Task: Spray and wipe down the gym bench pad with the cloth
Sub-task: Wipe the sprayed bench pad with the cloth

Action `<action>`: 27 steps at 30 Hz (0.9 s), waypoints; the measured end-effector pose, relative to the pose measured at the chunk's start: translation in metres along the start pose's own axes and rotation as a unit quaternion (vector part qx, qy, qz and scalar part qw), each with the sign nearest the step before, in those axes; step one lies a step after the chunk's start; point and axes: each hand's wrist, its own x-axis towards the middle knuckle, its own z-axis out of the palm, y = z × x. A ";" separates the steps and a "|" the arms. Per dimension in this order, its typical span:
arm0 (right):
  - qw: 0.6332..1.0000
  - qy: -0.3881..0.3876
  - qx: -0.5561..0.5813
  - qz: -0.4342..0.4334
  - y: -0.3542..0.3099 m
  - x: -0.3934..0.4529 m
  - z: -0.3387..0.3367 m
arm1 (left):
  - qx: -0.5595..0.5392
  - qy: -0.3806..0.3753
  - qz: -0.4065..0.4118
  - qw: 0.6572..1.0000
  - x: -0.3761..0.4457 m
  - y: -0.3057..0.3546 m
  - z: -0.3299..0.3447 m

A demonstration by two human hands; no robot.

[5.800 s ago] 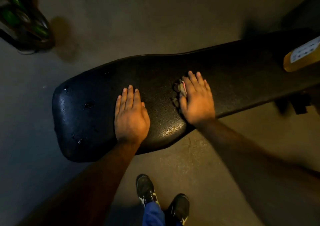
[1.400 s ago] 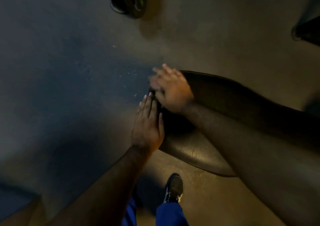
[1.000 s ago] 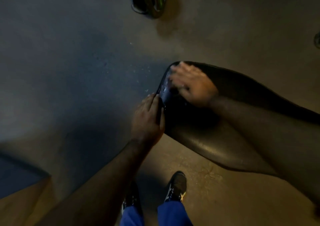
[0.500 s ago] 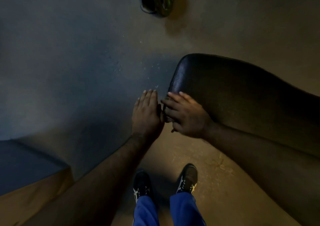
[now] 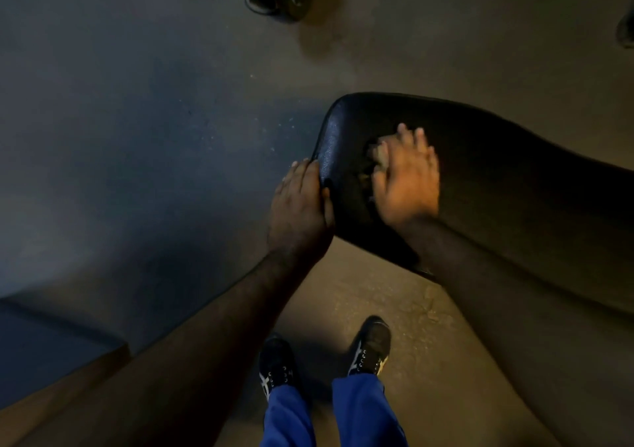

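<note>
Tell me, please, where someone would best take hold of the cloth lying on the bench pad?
Judging from this view, the bunched edge of the cloth peeking out left of the right hand is best. Come from above on the bench pad end side; a pinch grip suits the raised folds.

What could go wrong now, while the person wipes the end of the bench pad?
1. The cloth is small and mostly under the right hand, so bare fingers may rub the pad instead.
2. The left hand only rests on the pad's end edge; it might slip off.
3. The light is dim, so missed spots are hard to see.
</note>
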 end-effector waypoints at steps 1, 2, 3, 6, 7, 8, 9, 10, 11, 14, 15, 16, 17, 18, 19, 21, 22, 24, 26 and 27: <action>0.999 -0.018 -0.003 -0.049 -0.007 -0.012 0.003 | -0.010 -0.004 -0.001 1.000 0.003 0.004 0.003; 0.990 -0.058 -0.005 -0.129 -0.006 -0.025 0.004 | -0.022 -0.007 -0.004 1.000 0.007 0.010 0.005; 0.974 -0.108 -0.018 -0.196 0.001 -0.029 0.001 | -0.036 -0.008 -0.011 0.999 0.010 0.014 0.007; 0.987 -0.076 -0.031 -0.137 0.021 0.023 -0.012 | -0.074 -0.015 -0.017 0.997 0.013 0.026 0.016; 0.998 -0.044 -0.022 -0.035 0.019 0.041 -0.012 | -0.072 -0.021 -0.003 0.997 0.012 0.029 0.022; 0.999 -0.023 -0.022 0.033 0.012 0.053 -0.008 | -0.057 -0.022 0.017 0.998 0.011 0.031 0.028; 0.999 -0.021 -0.034 0.024 0.004 0.057 -0.005 | -0.034 -0.021 0.034 0.999 0.009 0.031 0.035; 0.998 -0.031 -0.044 -0.039 0.005 0.057 -0.003 | -0.010 -0.020 0.045 0.999 0.008 0.031 0.042; 0.990 -0.054 -0.057 -0.117 0.013 0.059 -0.005 | 0.013 -0.016 0.048 0.999 0.008 0.030 0.048; 0.984 -0.069 -0.079 -0.146 0.046 0.090 -0.021 | 0.069 -0.002 0.034 0.997 0.007 0.027 0.058; 0.994 -0.052 -0.067 -0.064 0.045 0.096 -0.023 | 0.083 -0.005 0.030 0.996 0.007 0.027 0.059; 0.998 -0.029 -0.052 0.011 0.037 0.097 -0.020 | 0.097 -0.013 0.031 0.995 0.006 0.029 0.057; 0.999 -0.015 -0.038 0.032 0.023 0.092 -0.016 | 0.111 -0.026 0.038 0.993 0.005 0.031 0.055; 0.999 -0.029 -0.033 -0.014 0.014 0.082 -0.014 | 0.122 -0.038 0.054 0.990 0.006 0.035 0.052; 0.994 -0.058 -0.039 -0.085 0.015 0.073 -0.013 | 0.121 -0.049 0.072 0.989 0.008 0.039 0.049; 0.975 -0.100 -0.065 -0.188 0.045 0.076 -0.025 | 0.103 -0.063 0.087 0.989 0.016 0.041 0.047; 0.982 -0.084 -0.071 -0.155 0.061 0.087 -0.035 | 0.101 -0.067 0.085 0.989 0.019 0.041 0.047; 0.997 -0.033 -0.059 0.036 0.079 0.101 -0.045 | 0.108 -0.059 0.085 0.989 0.020 0.042 0.052; 0.995 -0.005 -0.034 0.089 0.066 0.085 -0.036 | 0.123 -0.055 0.085 0.987 0.018 0.041 0.055; 0.999 -0.019 -0.022 0.024 0.058 0.066 -0.031 | 0.131 -0.059 0.092 0.985 0.018 0.041 0.056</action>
